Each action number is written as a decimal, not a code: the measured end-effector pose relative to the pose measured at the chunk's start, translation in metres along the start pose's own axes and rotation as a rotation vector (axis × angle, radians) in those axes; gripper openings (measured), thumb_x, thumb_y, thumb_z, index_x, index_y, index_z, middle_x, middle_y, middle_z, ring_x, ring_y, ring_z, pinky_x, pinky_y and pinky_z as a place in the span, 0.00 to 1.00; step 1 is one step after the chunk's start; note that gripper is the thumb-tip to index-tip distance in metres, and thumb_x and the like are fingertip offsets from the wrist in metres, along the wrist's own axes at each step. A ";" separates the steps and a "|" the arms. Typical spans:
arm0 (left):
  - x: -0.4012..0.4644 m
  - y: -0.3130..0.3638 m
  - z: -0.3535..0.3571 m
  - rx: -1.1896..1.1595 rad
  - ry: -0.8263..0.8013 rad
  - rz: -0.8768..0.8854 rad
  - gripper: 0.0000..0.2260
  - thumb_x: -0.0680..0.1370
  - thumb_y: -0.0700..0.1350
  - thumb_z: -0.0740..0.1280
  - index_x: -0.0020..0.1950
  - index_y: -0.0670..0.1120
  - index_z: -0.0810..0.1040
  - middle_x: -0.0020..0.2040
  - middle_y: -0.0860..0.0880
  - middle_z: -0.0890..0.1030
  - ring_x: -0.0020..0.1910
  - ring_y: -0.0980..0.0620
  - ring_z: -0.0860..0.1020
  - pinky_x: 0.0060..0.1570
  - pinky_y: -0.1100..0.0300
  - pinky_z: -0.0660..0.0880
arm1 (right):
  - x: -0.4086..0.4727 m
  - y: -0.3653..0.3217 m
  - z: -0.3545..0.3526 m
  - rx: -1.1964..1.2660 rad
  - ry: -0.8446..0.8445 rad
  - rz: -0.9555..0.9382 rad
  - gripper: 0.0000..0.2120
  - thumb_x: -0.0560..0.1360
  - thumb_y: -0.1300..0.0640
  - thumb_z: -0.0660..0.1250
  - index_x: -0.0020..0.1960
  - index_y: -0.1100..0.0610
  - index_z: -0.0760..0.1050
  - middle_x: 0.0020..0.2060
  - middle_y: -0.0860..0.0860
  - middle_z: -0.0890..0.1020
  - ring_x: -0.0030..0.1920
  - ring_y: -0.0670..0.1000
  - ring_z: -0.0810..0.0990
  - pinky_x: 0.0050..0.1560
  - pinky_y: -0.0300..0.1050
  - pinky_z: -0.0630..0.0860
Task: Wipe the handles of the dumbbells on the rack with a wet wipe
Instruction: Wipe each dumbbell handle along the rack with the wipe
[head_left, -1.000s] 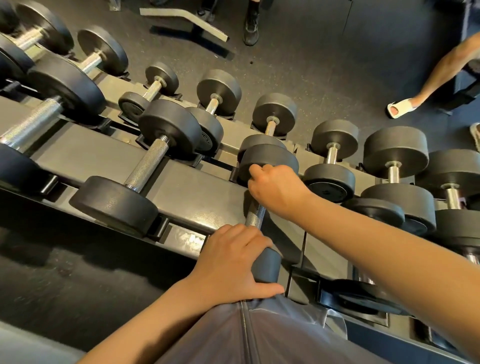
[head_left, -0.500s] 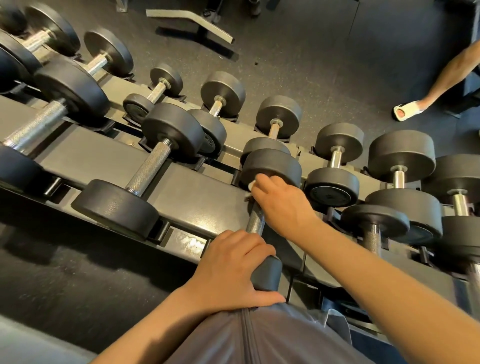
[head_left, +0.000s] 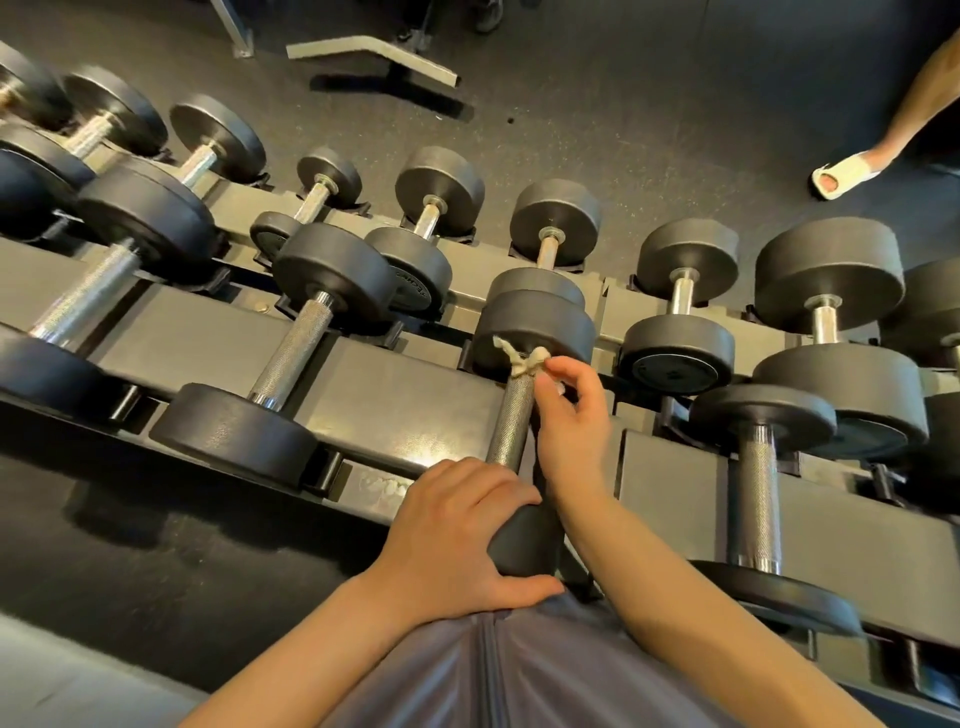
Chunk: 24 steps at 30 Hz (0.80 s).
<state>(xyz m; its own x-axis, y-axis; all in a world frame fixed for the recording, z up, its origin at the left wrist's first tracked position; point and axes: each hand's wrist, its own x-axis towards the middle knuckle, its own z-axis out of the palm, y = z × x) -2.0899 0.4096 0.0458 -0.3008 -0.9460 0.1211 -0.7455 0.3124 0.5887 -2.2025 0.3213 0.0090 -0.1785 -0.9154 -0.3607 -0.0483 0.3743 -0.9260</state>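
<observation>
A dumbbell with a knurled steel handle lies on the near rail of the rack, straight in front of me. A crumpled whitish wet wipe is wrapped round the far end of that handle, against the far weight head. My right hand pinches the wipe with its fingertips, beside the handle. My left hand grips the near weight head of the same dumbbell.
More dumbbells lie on both rails: one to the left, one to the right, several smaller ones on the far rail. A person's leg in a white sandal stands on the dark floor at top right. A metal bench foot lies beyond.
My right hand has loosened from round the far end of the handle and drawn back to the right, so the wipe and bare knurled handle now show. My left hand stays put.
</observation>
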 end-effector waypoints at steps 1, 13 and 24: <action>0.000 0.000 0.000 -0.001 -0.003 -0.001 0.26 0.65 0.68 0.72 0.51 0.49 0.81 0.47 0.54 0.81 0.45 0.55 0.78 0.44 0.58 0.73 | 0.002 0.001 0.002 0.032 0.027 0.035 0.06 0.77 0.59 0.67 0.50 0.49 0.77 0.46 0.45 0.78 0.45 0.40 0.79 0.46 0.40 0.78; 0.000 0.000 0.000 -0.005 -0.008 -0.005 0.25 0.65 0.68 0.71 0.51 0.50 0.80 0.47 0.55 0.80 0.46 0.56 0.77 0.44 0.57 0.73 | 0.014 0.004 -0.004 -0.446 0.028 -0.199 0.05 0.76 0.57 0.65 0.41 0.51 0.72 0.39 0.48 0.76 0.38 0.43 0.73 0.37 0.32 0.67; -0.001 -0.001 0.001 0.004 -0.004 0.010 0.25 0.66 0.69 0.70 0.51 0.51 0.79 0.46 0.55 0.79 0.45 0.56 0.76 0.42 0.57 0.73 | 0.018 -0.021 -0.023 -0.880 -0.075 -0.603 0.05 0.76 0.59 0.68 0.49 0.60 0.75 0.42 0.53 0.74 0.36 0.49 0.72 0.32 0.39 0.70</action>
<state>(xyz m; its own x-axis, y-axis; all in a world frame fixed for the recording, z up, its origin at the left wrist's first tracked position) -2.0891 0.4104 0.0445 -0.3104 -0.9425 0.1239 -0.7446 0.3221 0.5847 -2.2273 0.3005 0.0243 0.1711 -0.9805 0.0968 -0.8058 -0.1958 -0.5588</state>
